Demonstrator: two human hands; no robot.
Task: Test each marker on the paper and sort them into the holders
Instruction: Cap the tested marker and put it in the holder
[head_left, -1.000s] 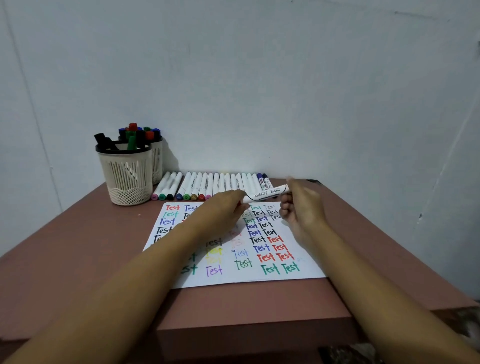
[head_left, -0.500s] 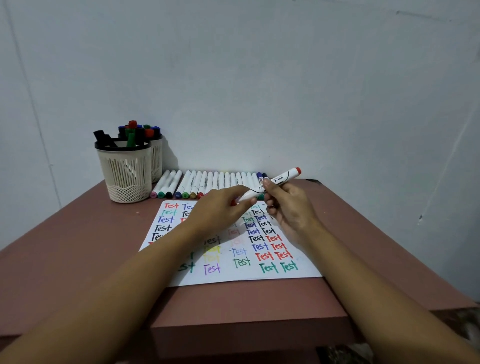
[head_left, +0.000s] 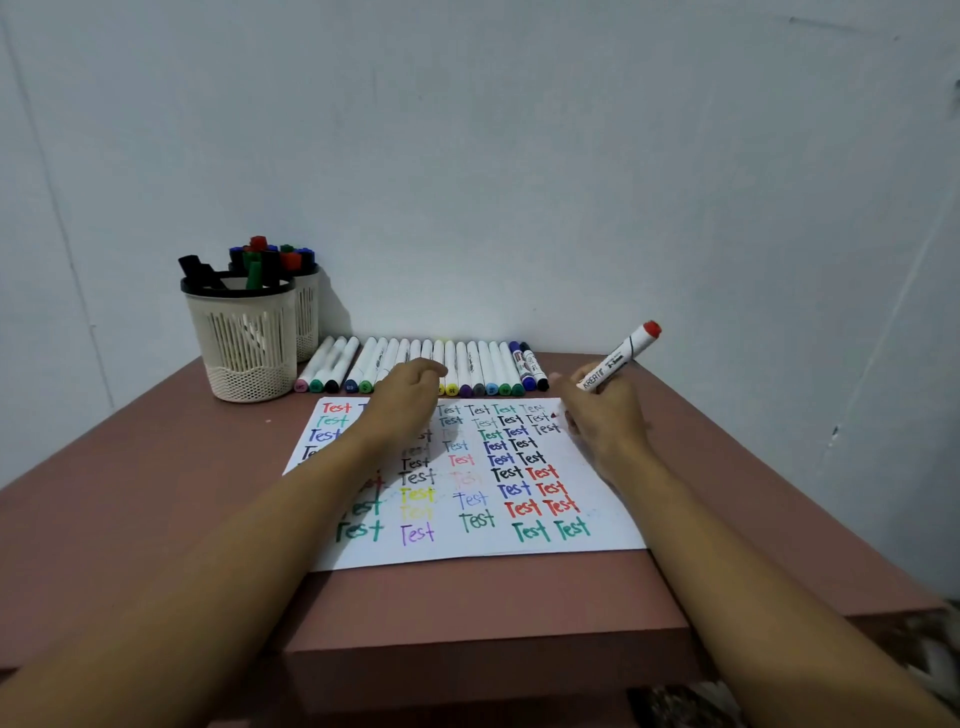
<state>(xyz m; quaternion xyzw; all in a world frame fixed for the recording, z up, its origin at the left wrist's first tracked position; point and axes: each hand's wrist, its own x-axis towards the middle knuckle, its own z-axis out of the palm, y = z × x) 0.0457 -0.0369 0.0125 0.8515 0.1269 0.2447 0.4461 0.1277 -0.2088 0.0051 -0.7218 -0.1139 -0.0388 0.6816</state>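
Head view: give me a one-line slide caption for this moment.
Right hand grips a red marker over the paper, top right; left hand rests near the marker row.

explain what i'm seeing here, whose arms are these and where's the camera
No machine here: these are a person's two bare arms, filmed by one wide-angle camera worn on their head, looking forward and down. A brown table holds a white paper covered with the word Test in many colours. Behind it lies a row of white markers; at the left stand two mesh holders with markers inside. The right hand grips a red-ended marker, tip down by the paper's top right corner. The left hand rests curled on the paper; whether it holds anything is hidden.
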